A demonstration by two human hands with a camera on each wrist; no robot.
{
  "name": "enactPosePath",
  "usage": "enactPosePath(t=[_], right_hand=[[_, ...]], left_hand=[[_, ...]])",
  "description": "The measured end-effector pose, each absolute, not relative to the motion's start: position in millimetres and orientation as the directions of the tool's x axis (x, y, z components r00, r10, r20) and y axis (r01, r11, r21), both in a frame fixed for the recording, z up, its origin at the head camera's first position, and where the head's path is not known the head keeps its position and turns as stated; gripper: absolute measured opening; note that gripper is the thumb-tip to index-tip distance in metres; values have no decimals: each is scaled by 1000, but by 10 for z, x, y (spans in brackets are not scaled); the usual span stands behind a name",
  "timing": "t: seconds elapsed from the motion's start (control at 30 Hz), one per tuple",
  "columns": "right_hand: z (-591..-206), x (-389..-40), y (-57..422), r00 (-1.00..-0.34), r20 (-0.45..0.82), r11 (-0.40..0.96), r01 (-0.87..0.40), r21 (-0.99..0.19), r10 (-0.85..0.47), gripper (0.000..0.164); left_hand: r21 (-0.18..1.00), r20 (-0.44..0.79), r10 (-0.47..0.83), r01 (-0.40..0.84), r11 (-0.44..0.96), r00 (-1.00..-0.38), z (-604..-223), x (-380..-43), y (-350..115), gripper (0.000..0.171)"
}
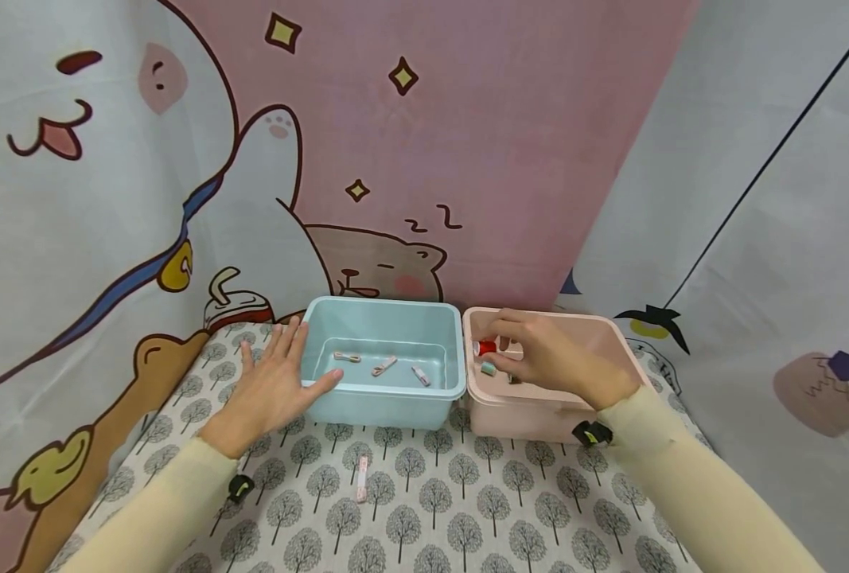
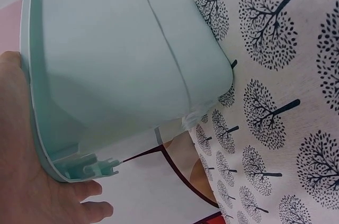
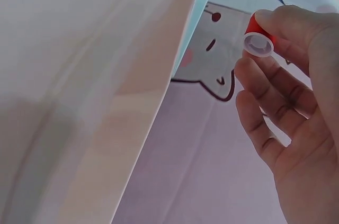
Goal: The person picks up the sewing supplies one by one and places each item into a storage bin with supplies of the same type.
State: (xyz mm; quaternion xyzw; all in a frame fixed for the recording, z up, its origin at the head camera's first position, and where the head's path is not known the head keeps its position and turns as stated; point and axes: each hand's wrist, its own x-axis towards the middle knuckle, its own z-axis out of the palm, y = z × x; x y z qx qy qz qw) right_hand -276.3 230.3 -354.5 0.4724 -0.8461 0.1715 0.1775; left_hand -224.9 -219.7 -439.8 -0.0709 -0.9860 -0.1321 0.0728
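Observation:
My right hand [image 1: 535, 350] is over the pink bin [image 1: 531, 422], pinching a red spool of thread [image 1: 485, 348] between thumb and fingers. In the right wrist view the white end of the red spool [image 3: 258, 45] faces the camera. A teal spool [image 1: 488, 368] lies in the pink bin below the hand, and a darker small piece [image 1: 514, 379] is partly hidden by it. My left hand [image 1: 270, 394] rests at the left rim of the light blue bin [image 1: 388, 407], fingers spread, thumb reaching over the rim. Inside that bin lie three small, slim clip-like pieces [image 1: 384, 366].
The two bins stand side by side on a tree-print cloth [image 1: 434, 493]. A narrow pink patterned clip-like strip [image 1: 362, 479] lies on the cloth in front of the blue bin. Behind the bins hangs a cartoon-print curtain [image 1: 496, 159].

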Motion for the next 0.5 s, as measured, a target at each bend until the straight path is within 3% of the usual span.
enactPosePath(t=[0.23,0.5], right_hand=[[-3479,-2846,2449,-624,365,600,-777,-191,-691,24],[-3406,-3022,2607,-670,332,639,-739,-213,-664,24]], left_hand=[[248,157,115,152,957,-981,-4402,-2243,-2194,121],[247,163,116,155,957,-980,-4393,-2247,-2191,121]])
